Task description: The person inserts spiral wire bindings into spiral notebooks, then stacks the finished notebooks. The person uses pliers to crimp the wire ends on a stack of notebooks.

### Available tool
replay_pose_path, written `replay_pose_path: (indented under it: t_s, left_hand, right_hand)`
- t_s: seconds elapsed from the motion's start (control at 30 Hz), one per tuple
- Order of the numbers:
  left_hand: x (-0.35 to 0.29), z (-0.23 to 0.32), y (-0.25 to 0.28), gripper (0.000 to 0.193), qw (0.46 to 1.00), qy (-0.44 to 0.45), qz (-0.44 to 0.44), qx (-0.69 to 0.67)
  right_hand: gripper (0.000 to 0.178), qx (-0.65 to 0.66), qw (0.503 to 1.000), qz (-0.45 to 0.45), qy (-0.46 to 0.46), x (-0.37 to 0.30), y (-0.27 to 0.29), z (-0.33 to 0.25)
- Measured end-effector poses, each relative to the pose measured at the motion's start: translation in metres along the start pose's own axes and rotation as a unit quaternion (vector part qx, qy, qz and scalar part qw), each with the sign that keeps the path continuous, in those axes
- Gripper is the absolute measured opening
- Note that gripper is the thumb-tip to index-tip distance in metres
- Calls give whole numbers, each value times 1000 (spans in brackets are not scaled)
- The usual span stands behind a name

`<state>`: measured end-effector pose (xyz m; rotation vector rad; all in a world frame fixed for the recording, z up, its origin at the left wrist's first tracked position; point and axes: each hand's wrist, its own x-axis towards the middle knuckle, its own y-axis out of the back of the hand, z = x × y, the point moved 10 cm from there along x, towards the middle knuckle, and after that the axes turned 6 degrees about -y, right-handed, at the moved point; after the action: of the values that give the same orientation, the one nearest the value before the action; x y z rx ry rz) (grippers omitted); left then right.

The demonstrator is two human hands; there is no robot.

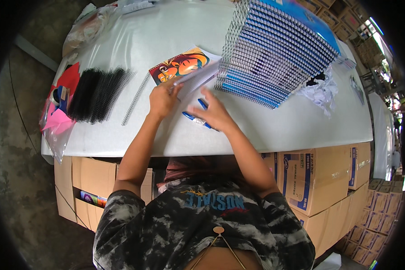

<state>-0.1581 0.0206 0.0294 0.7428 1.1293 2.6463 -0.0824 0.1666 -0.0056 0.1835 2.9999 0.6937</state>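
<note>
My left hand (163, 100) grips the near edge of a notebook (181, 65) with an orange cartoon cover, lying on the white table (135, 135); a thin wire coil seems pinched at its edge. My right hand (213, 112) rests over blue-handled pliers (194, 118) on the table, fingers spread and touching them. Just right of the notebook leans a tall slanted stack of blue spiral-bound notebooks (279, 49).
A pile of black spiral coils (96, 92) and one loose silver coil (136, 98) lie to the left. Plastic bags with red and pink sheets (60, 110) hang at the table's left edge. Crumpled white paper (321, 90) lies right. Cardboard boxes (315, 180) stand under the table.
</note>
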Motion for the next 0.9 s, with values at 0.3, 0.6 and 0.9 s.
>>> replay_pose_path:
  t_s: [0.3, 0.6, 0.9]
  left_hand:
    - [-4, -4, -15, 46, 986, 96, -135, 7]
    - [10, -29, 52, 24, 921, 47, 165, -350]
    - [-63, 107, 142, 19, 960, -221, 45, -164]
  right_hand:
    - [20, -200, 971, -47, 123, -62, 6, -43]
    - [22, -204, 940, 66, 266, -6, 14, -103]
    - [72, 676, 660, -318, -82, -14, 16, -85]
